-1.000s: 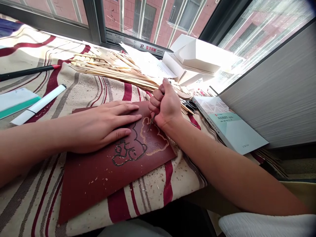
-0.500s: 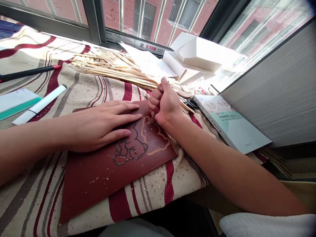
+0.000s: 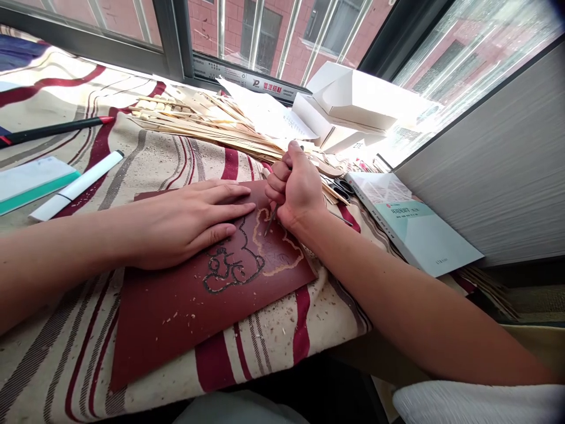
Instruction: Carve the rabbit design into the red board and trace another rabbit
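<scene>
Head view looks down on my right hand (image 3: 296, 188), fisted around a carving tool (image 3: 270, 219). Only its lower shaft shows: the handle is buried in my fist, and the tip is too small to make out against the pale groove (image 3: 286, 267). My left hand (image 3: 185, 221) lies open and flat on the dark red board (image 3: 176, 306) on the striped cloth (image 3: 273, 335), covering its upper left. Scissors (image 3: 341, 187) behind my fist are mostly hidden.

Dark red board (image 3: 185, 312) lies flat and corner-on on the striped cloth (image 3: 282, 335). It bears a black outline figure, its right portion cut to pale grooves. Thin carving tool (image 3: 270, 219) stands tilted, tip on a groove.
</scene>
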